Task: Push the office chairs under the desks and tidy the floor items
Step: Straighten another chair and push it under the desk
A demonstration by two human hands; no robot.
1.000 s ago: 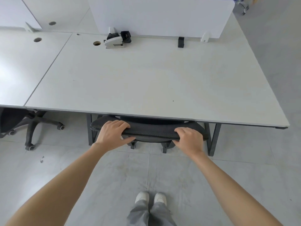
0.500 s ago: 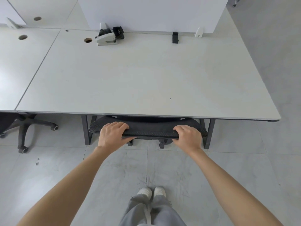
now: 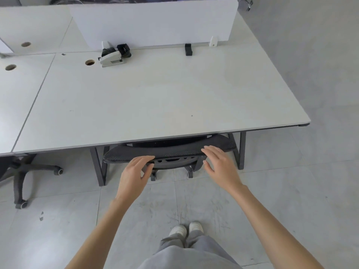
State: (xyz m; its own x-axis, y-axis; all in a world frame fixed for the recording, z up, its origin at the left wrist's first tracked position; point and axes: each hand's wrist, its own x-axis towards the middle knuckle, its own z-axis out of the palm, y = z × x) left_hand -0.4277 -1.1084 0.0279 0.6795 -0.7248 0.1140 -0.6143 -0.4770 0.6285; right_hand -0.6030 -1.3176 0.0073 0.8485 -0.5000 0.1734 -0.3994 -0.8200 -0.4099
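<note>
Now your biggest change is at the bench (image 3: 155, 98): half a second ago both of your hands gripped the top edge of the black mesh chair back, and you have since let go. That office chair (image 3: 171, 150) sits tucked beneath the bench, only the curved top of its backrest and a couple of casters showing past the front edge, between the dark bench legs. You can read this as one chair done, judging by how far under it lies.

To your left, a second chair (image 3: 21, 171) shows just its star base and wheels under the neighbouring bench; whether its seat is fully in you cannot tell from here. Some small dark scraps (image 3: 41, 216) lie on the floor tiles (image 3: 291, 200) near that base, so the floor tidying looks not yet begun.

Your left hand (image 3: 134, 175) hangs just off the backrest, fingers spread and loosely bent, holding nothing. Your right hand (image 3: 219, 166) is likewise wide and slack, fingertips just over or brushing the mesh edge; contact is too fine to call. Neither hand carries anything
</note>
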